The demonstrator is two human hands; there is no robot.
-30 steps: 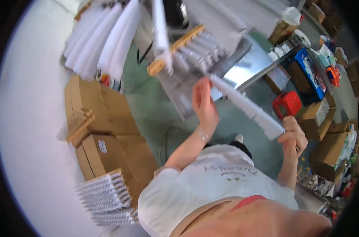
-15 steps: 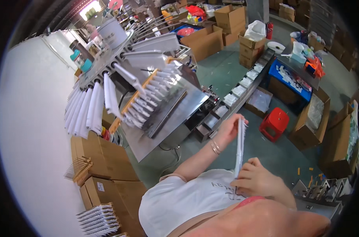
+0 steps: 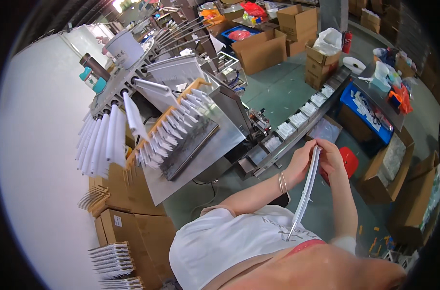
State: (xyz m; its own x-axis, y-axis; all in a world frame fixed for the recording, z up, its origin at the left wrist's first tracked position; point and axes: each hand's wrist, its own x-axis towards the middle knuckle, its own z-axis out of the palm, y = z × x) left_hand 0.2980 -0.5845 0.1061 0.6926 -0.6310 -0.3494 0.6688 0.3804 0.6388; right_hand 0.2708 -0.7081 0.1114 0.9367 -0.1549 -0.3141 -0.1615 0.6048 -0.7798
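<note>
Both my hands hold a long, flat white bag (image 3: 304, 193) by its upper end, in front of my chest. My left hand (image 3: 300, 162) pinches the top edge from the left, my right hand (image 3: 332, 157) from the right. The bag hangs down edge-on, its lower tip near my white shirt. A bracelet sits on my left wrist. Ahead of me stands a rotating machine (image 3: 133, 82) with metal arms, each carrying a white bag (image 3: 132, 115).
A slanted steel plate (image 3: 205, 145) with a rack of white bags lies below the machine. A conveyor (image 3: 297, 128) with small white packs runs to the right. Cardboard boxes (image 3: 261, 48) stand on the green floor, stacks of white bags (image 3: 111, 261) at lower left, a red stool (image 3: 348, 159) beyond my hands.
The view has swung up and left, so the machine fills more of the picture. The bag went from slanted between spread hands to hanging upright with both hands at its top.
</note>
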